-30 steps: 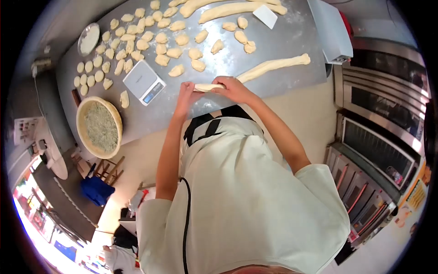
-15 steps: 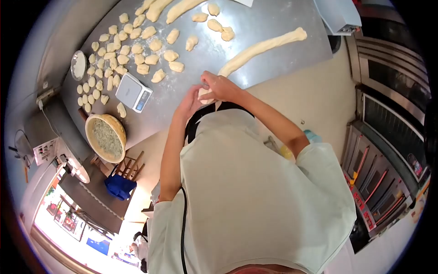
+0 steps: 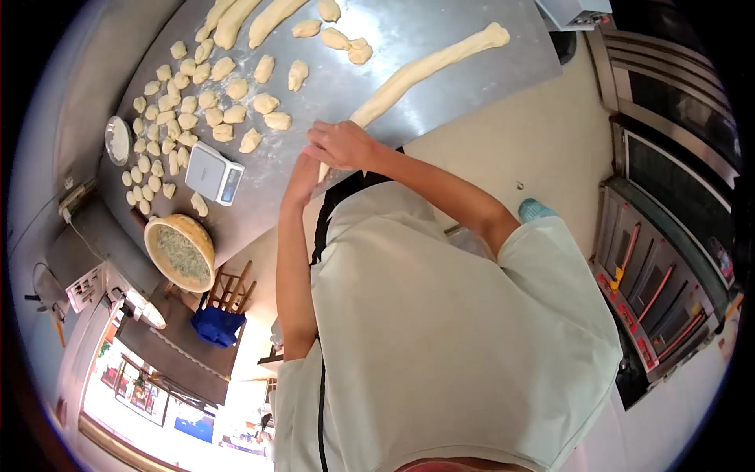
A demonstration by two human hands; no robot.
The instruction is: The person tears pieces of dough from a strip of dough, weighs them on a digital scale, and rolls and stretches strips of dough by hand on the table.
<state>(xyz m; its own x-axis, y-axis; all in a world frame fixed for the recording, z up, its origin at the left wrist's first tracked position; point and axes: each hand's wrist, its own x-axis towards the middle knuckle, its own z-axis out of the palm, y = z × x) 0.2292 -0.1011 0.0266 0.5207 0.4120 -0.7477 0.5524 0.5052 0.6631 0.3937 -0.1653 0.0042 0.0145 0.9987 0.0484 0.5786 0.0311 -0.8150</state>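
Note:
A long dough rope [image 3: 429,71] lies slantwise across the steel table, its near end running under my hands. My right hand [image 3: 340,145] is closed around that near end, knuckles up. Against it, lower and to the left, my left hand [image 3: 299,182] is curled on the same dough; its fingertips are partly hidden behind the right hand. A small bit of pale dough [image 3: 323,171] shows below, between the two hands. To the left lie many torn dough pieces [image 3: 234,113], and a digital scale [image 3: 212,175] stands near them.
A large bowl of greenish filling [image 3: 180,252] sits at the table's near left edge. A small bowl of white powder [image 3: 118,141] is at the far left. More dough ropes [image 3: 271,20] lie at the back. A wooden stool [image 3: 228,289] with a blue cloth [image 3: 216,326] stands below.
The view has tilted, so the table and its contents sit further left and mostly higher. My hands have shifted left in view and the right hand's fingers overlap the left more.

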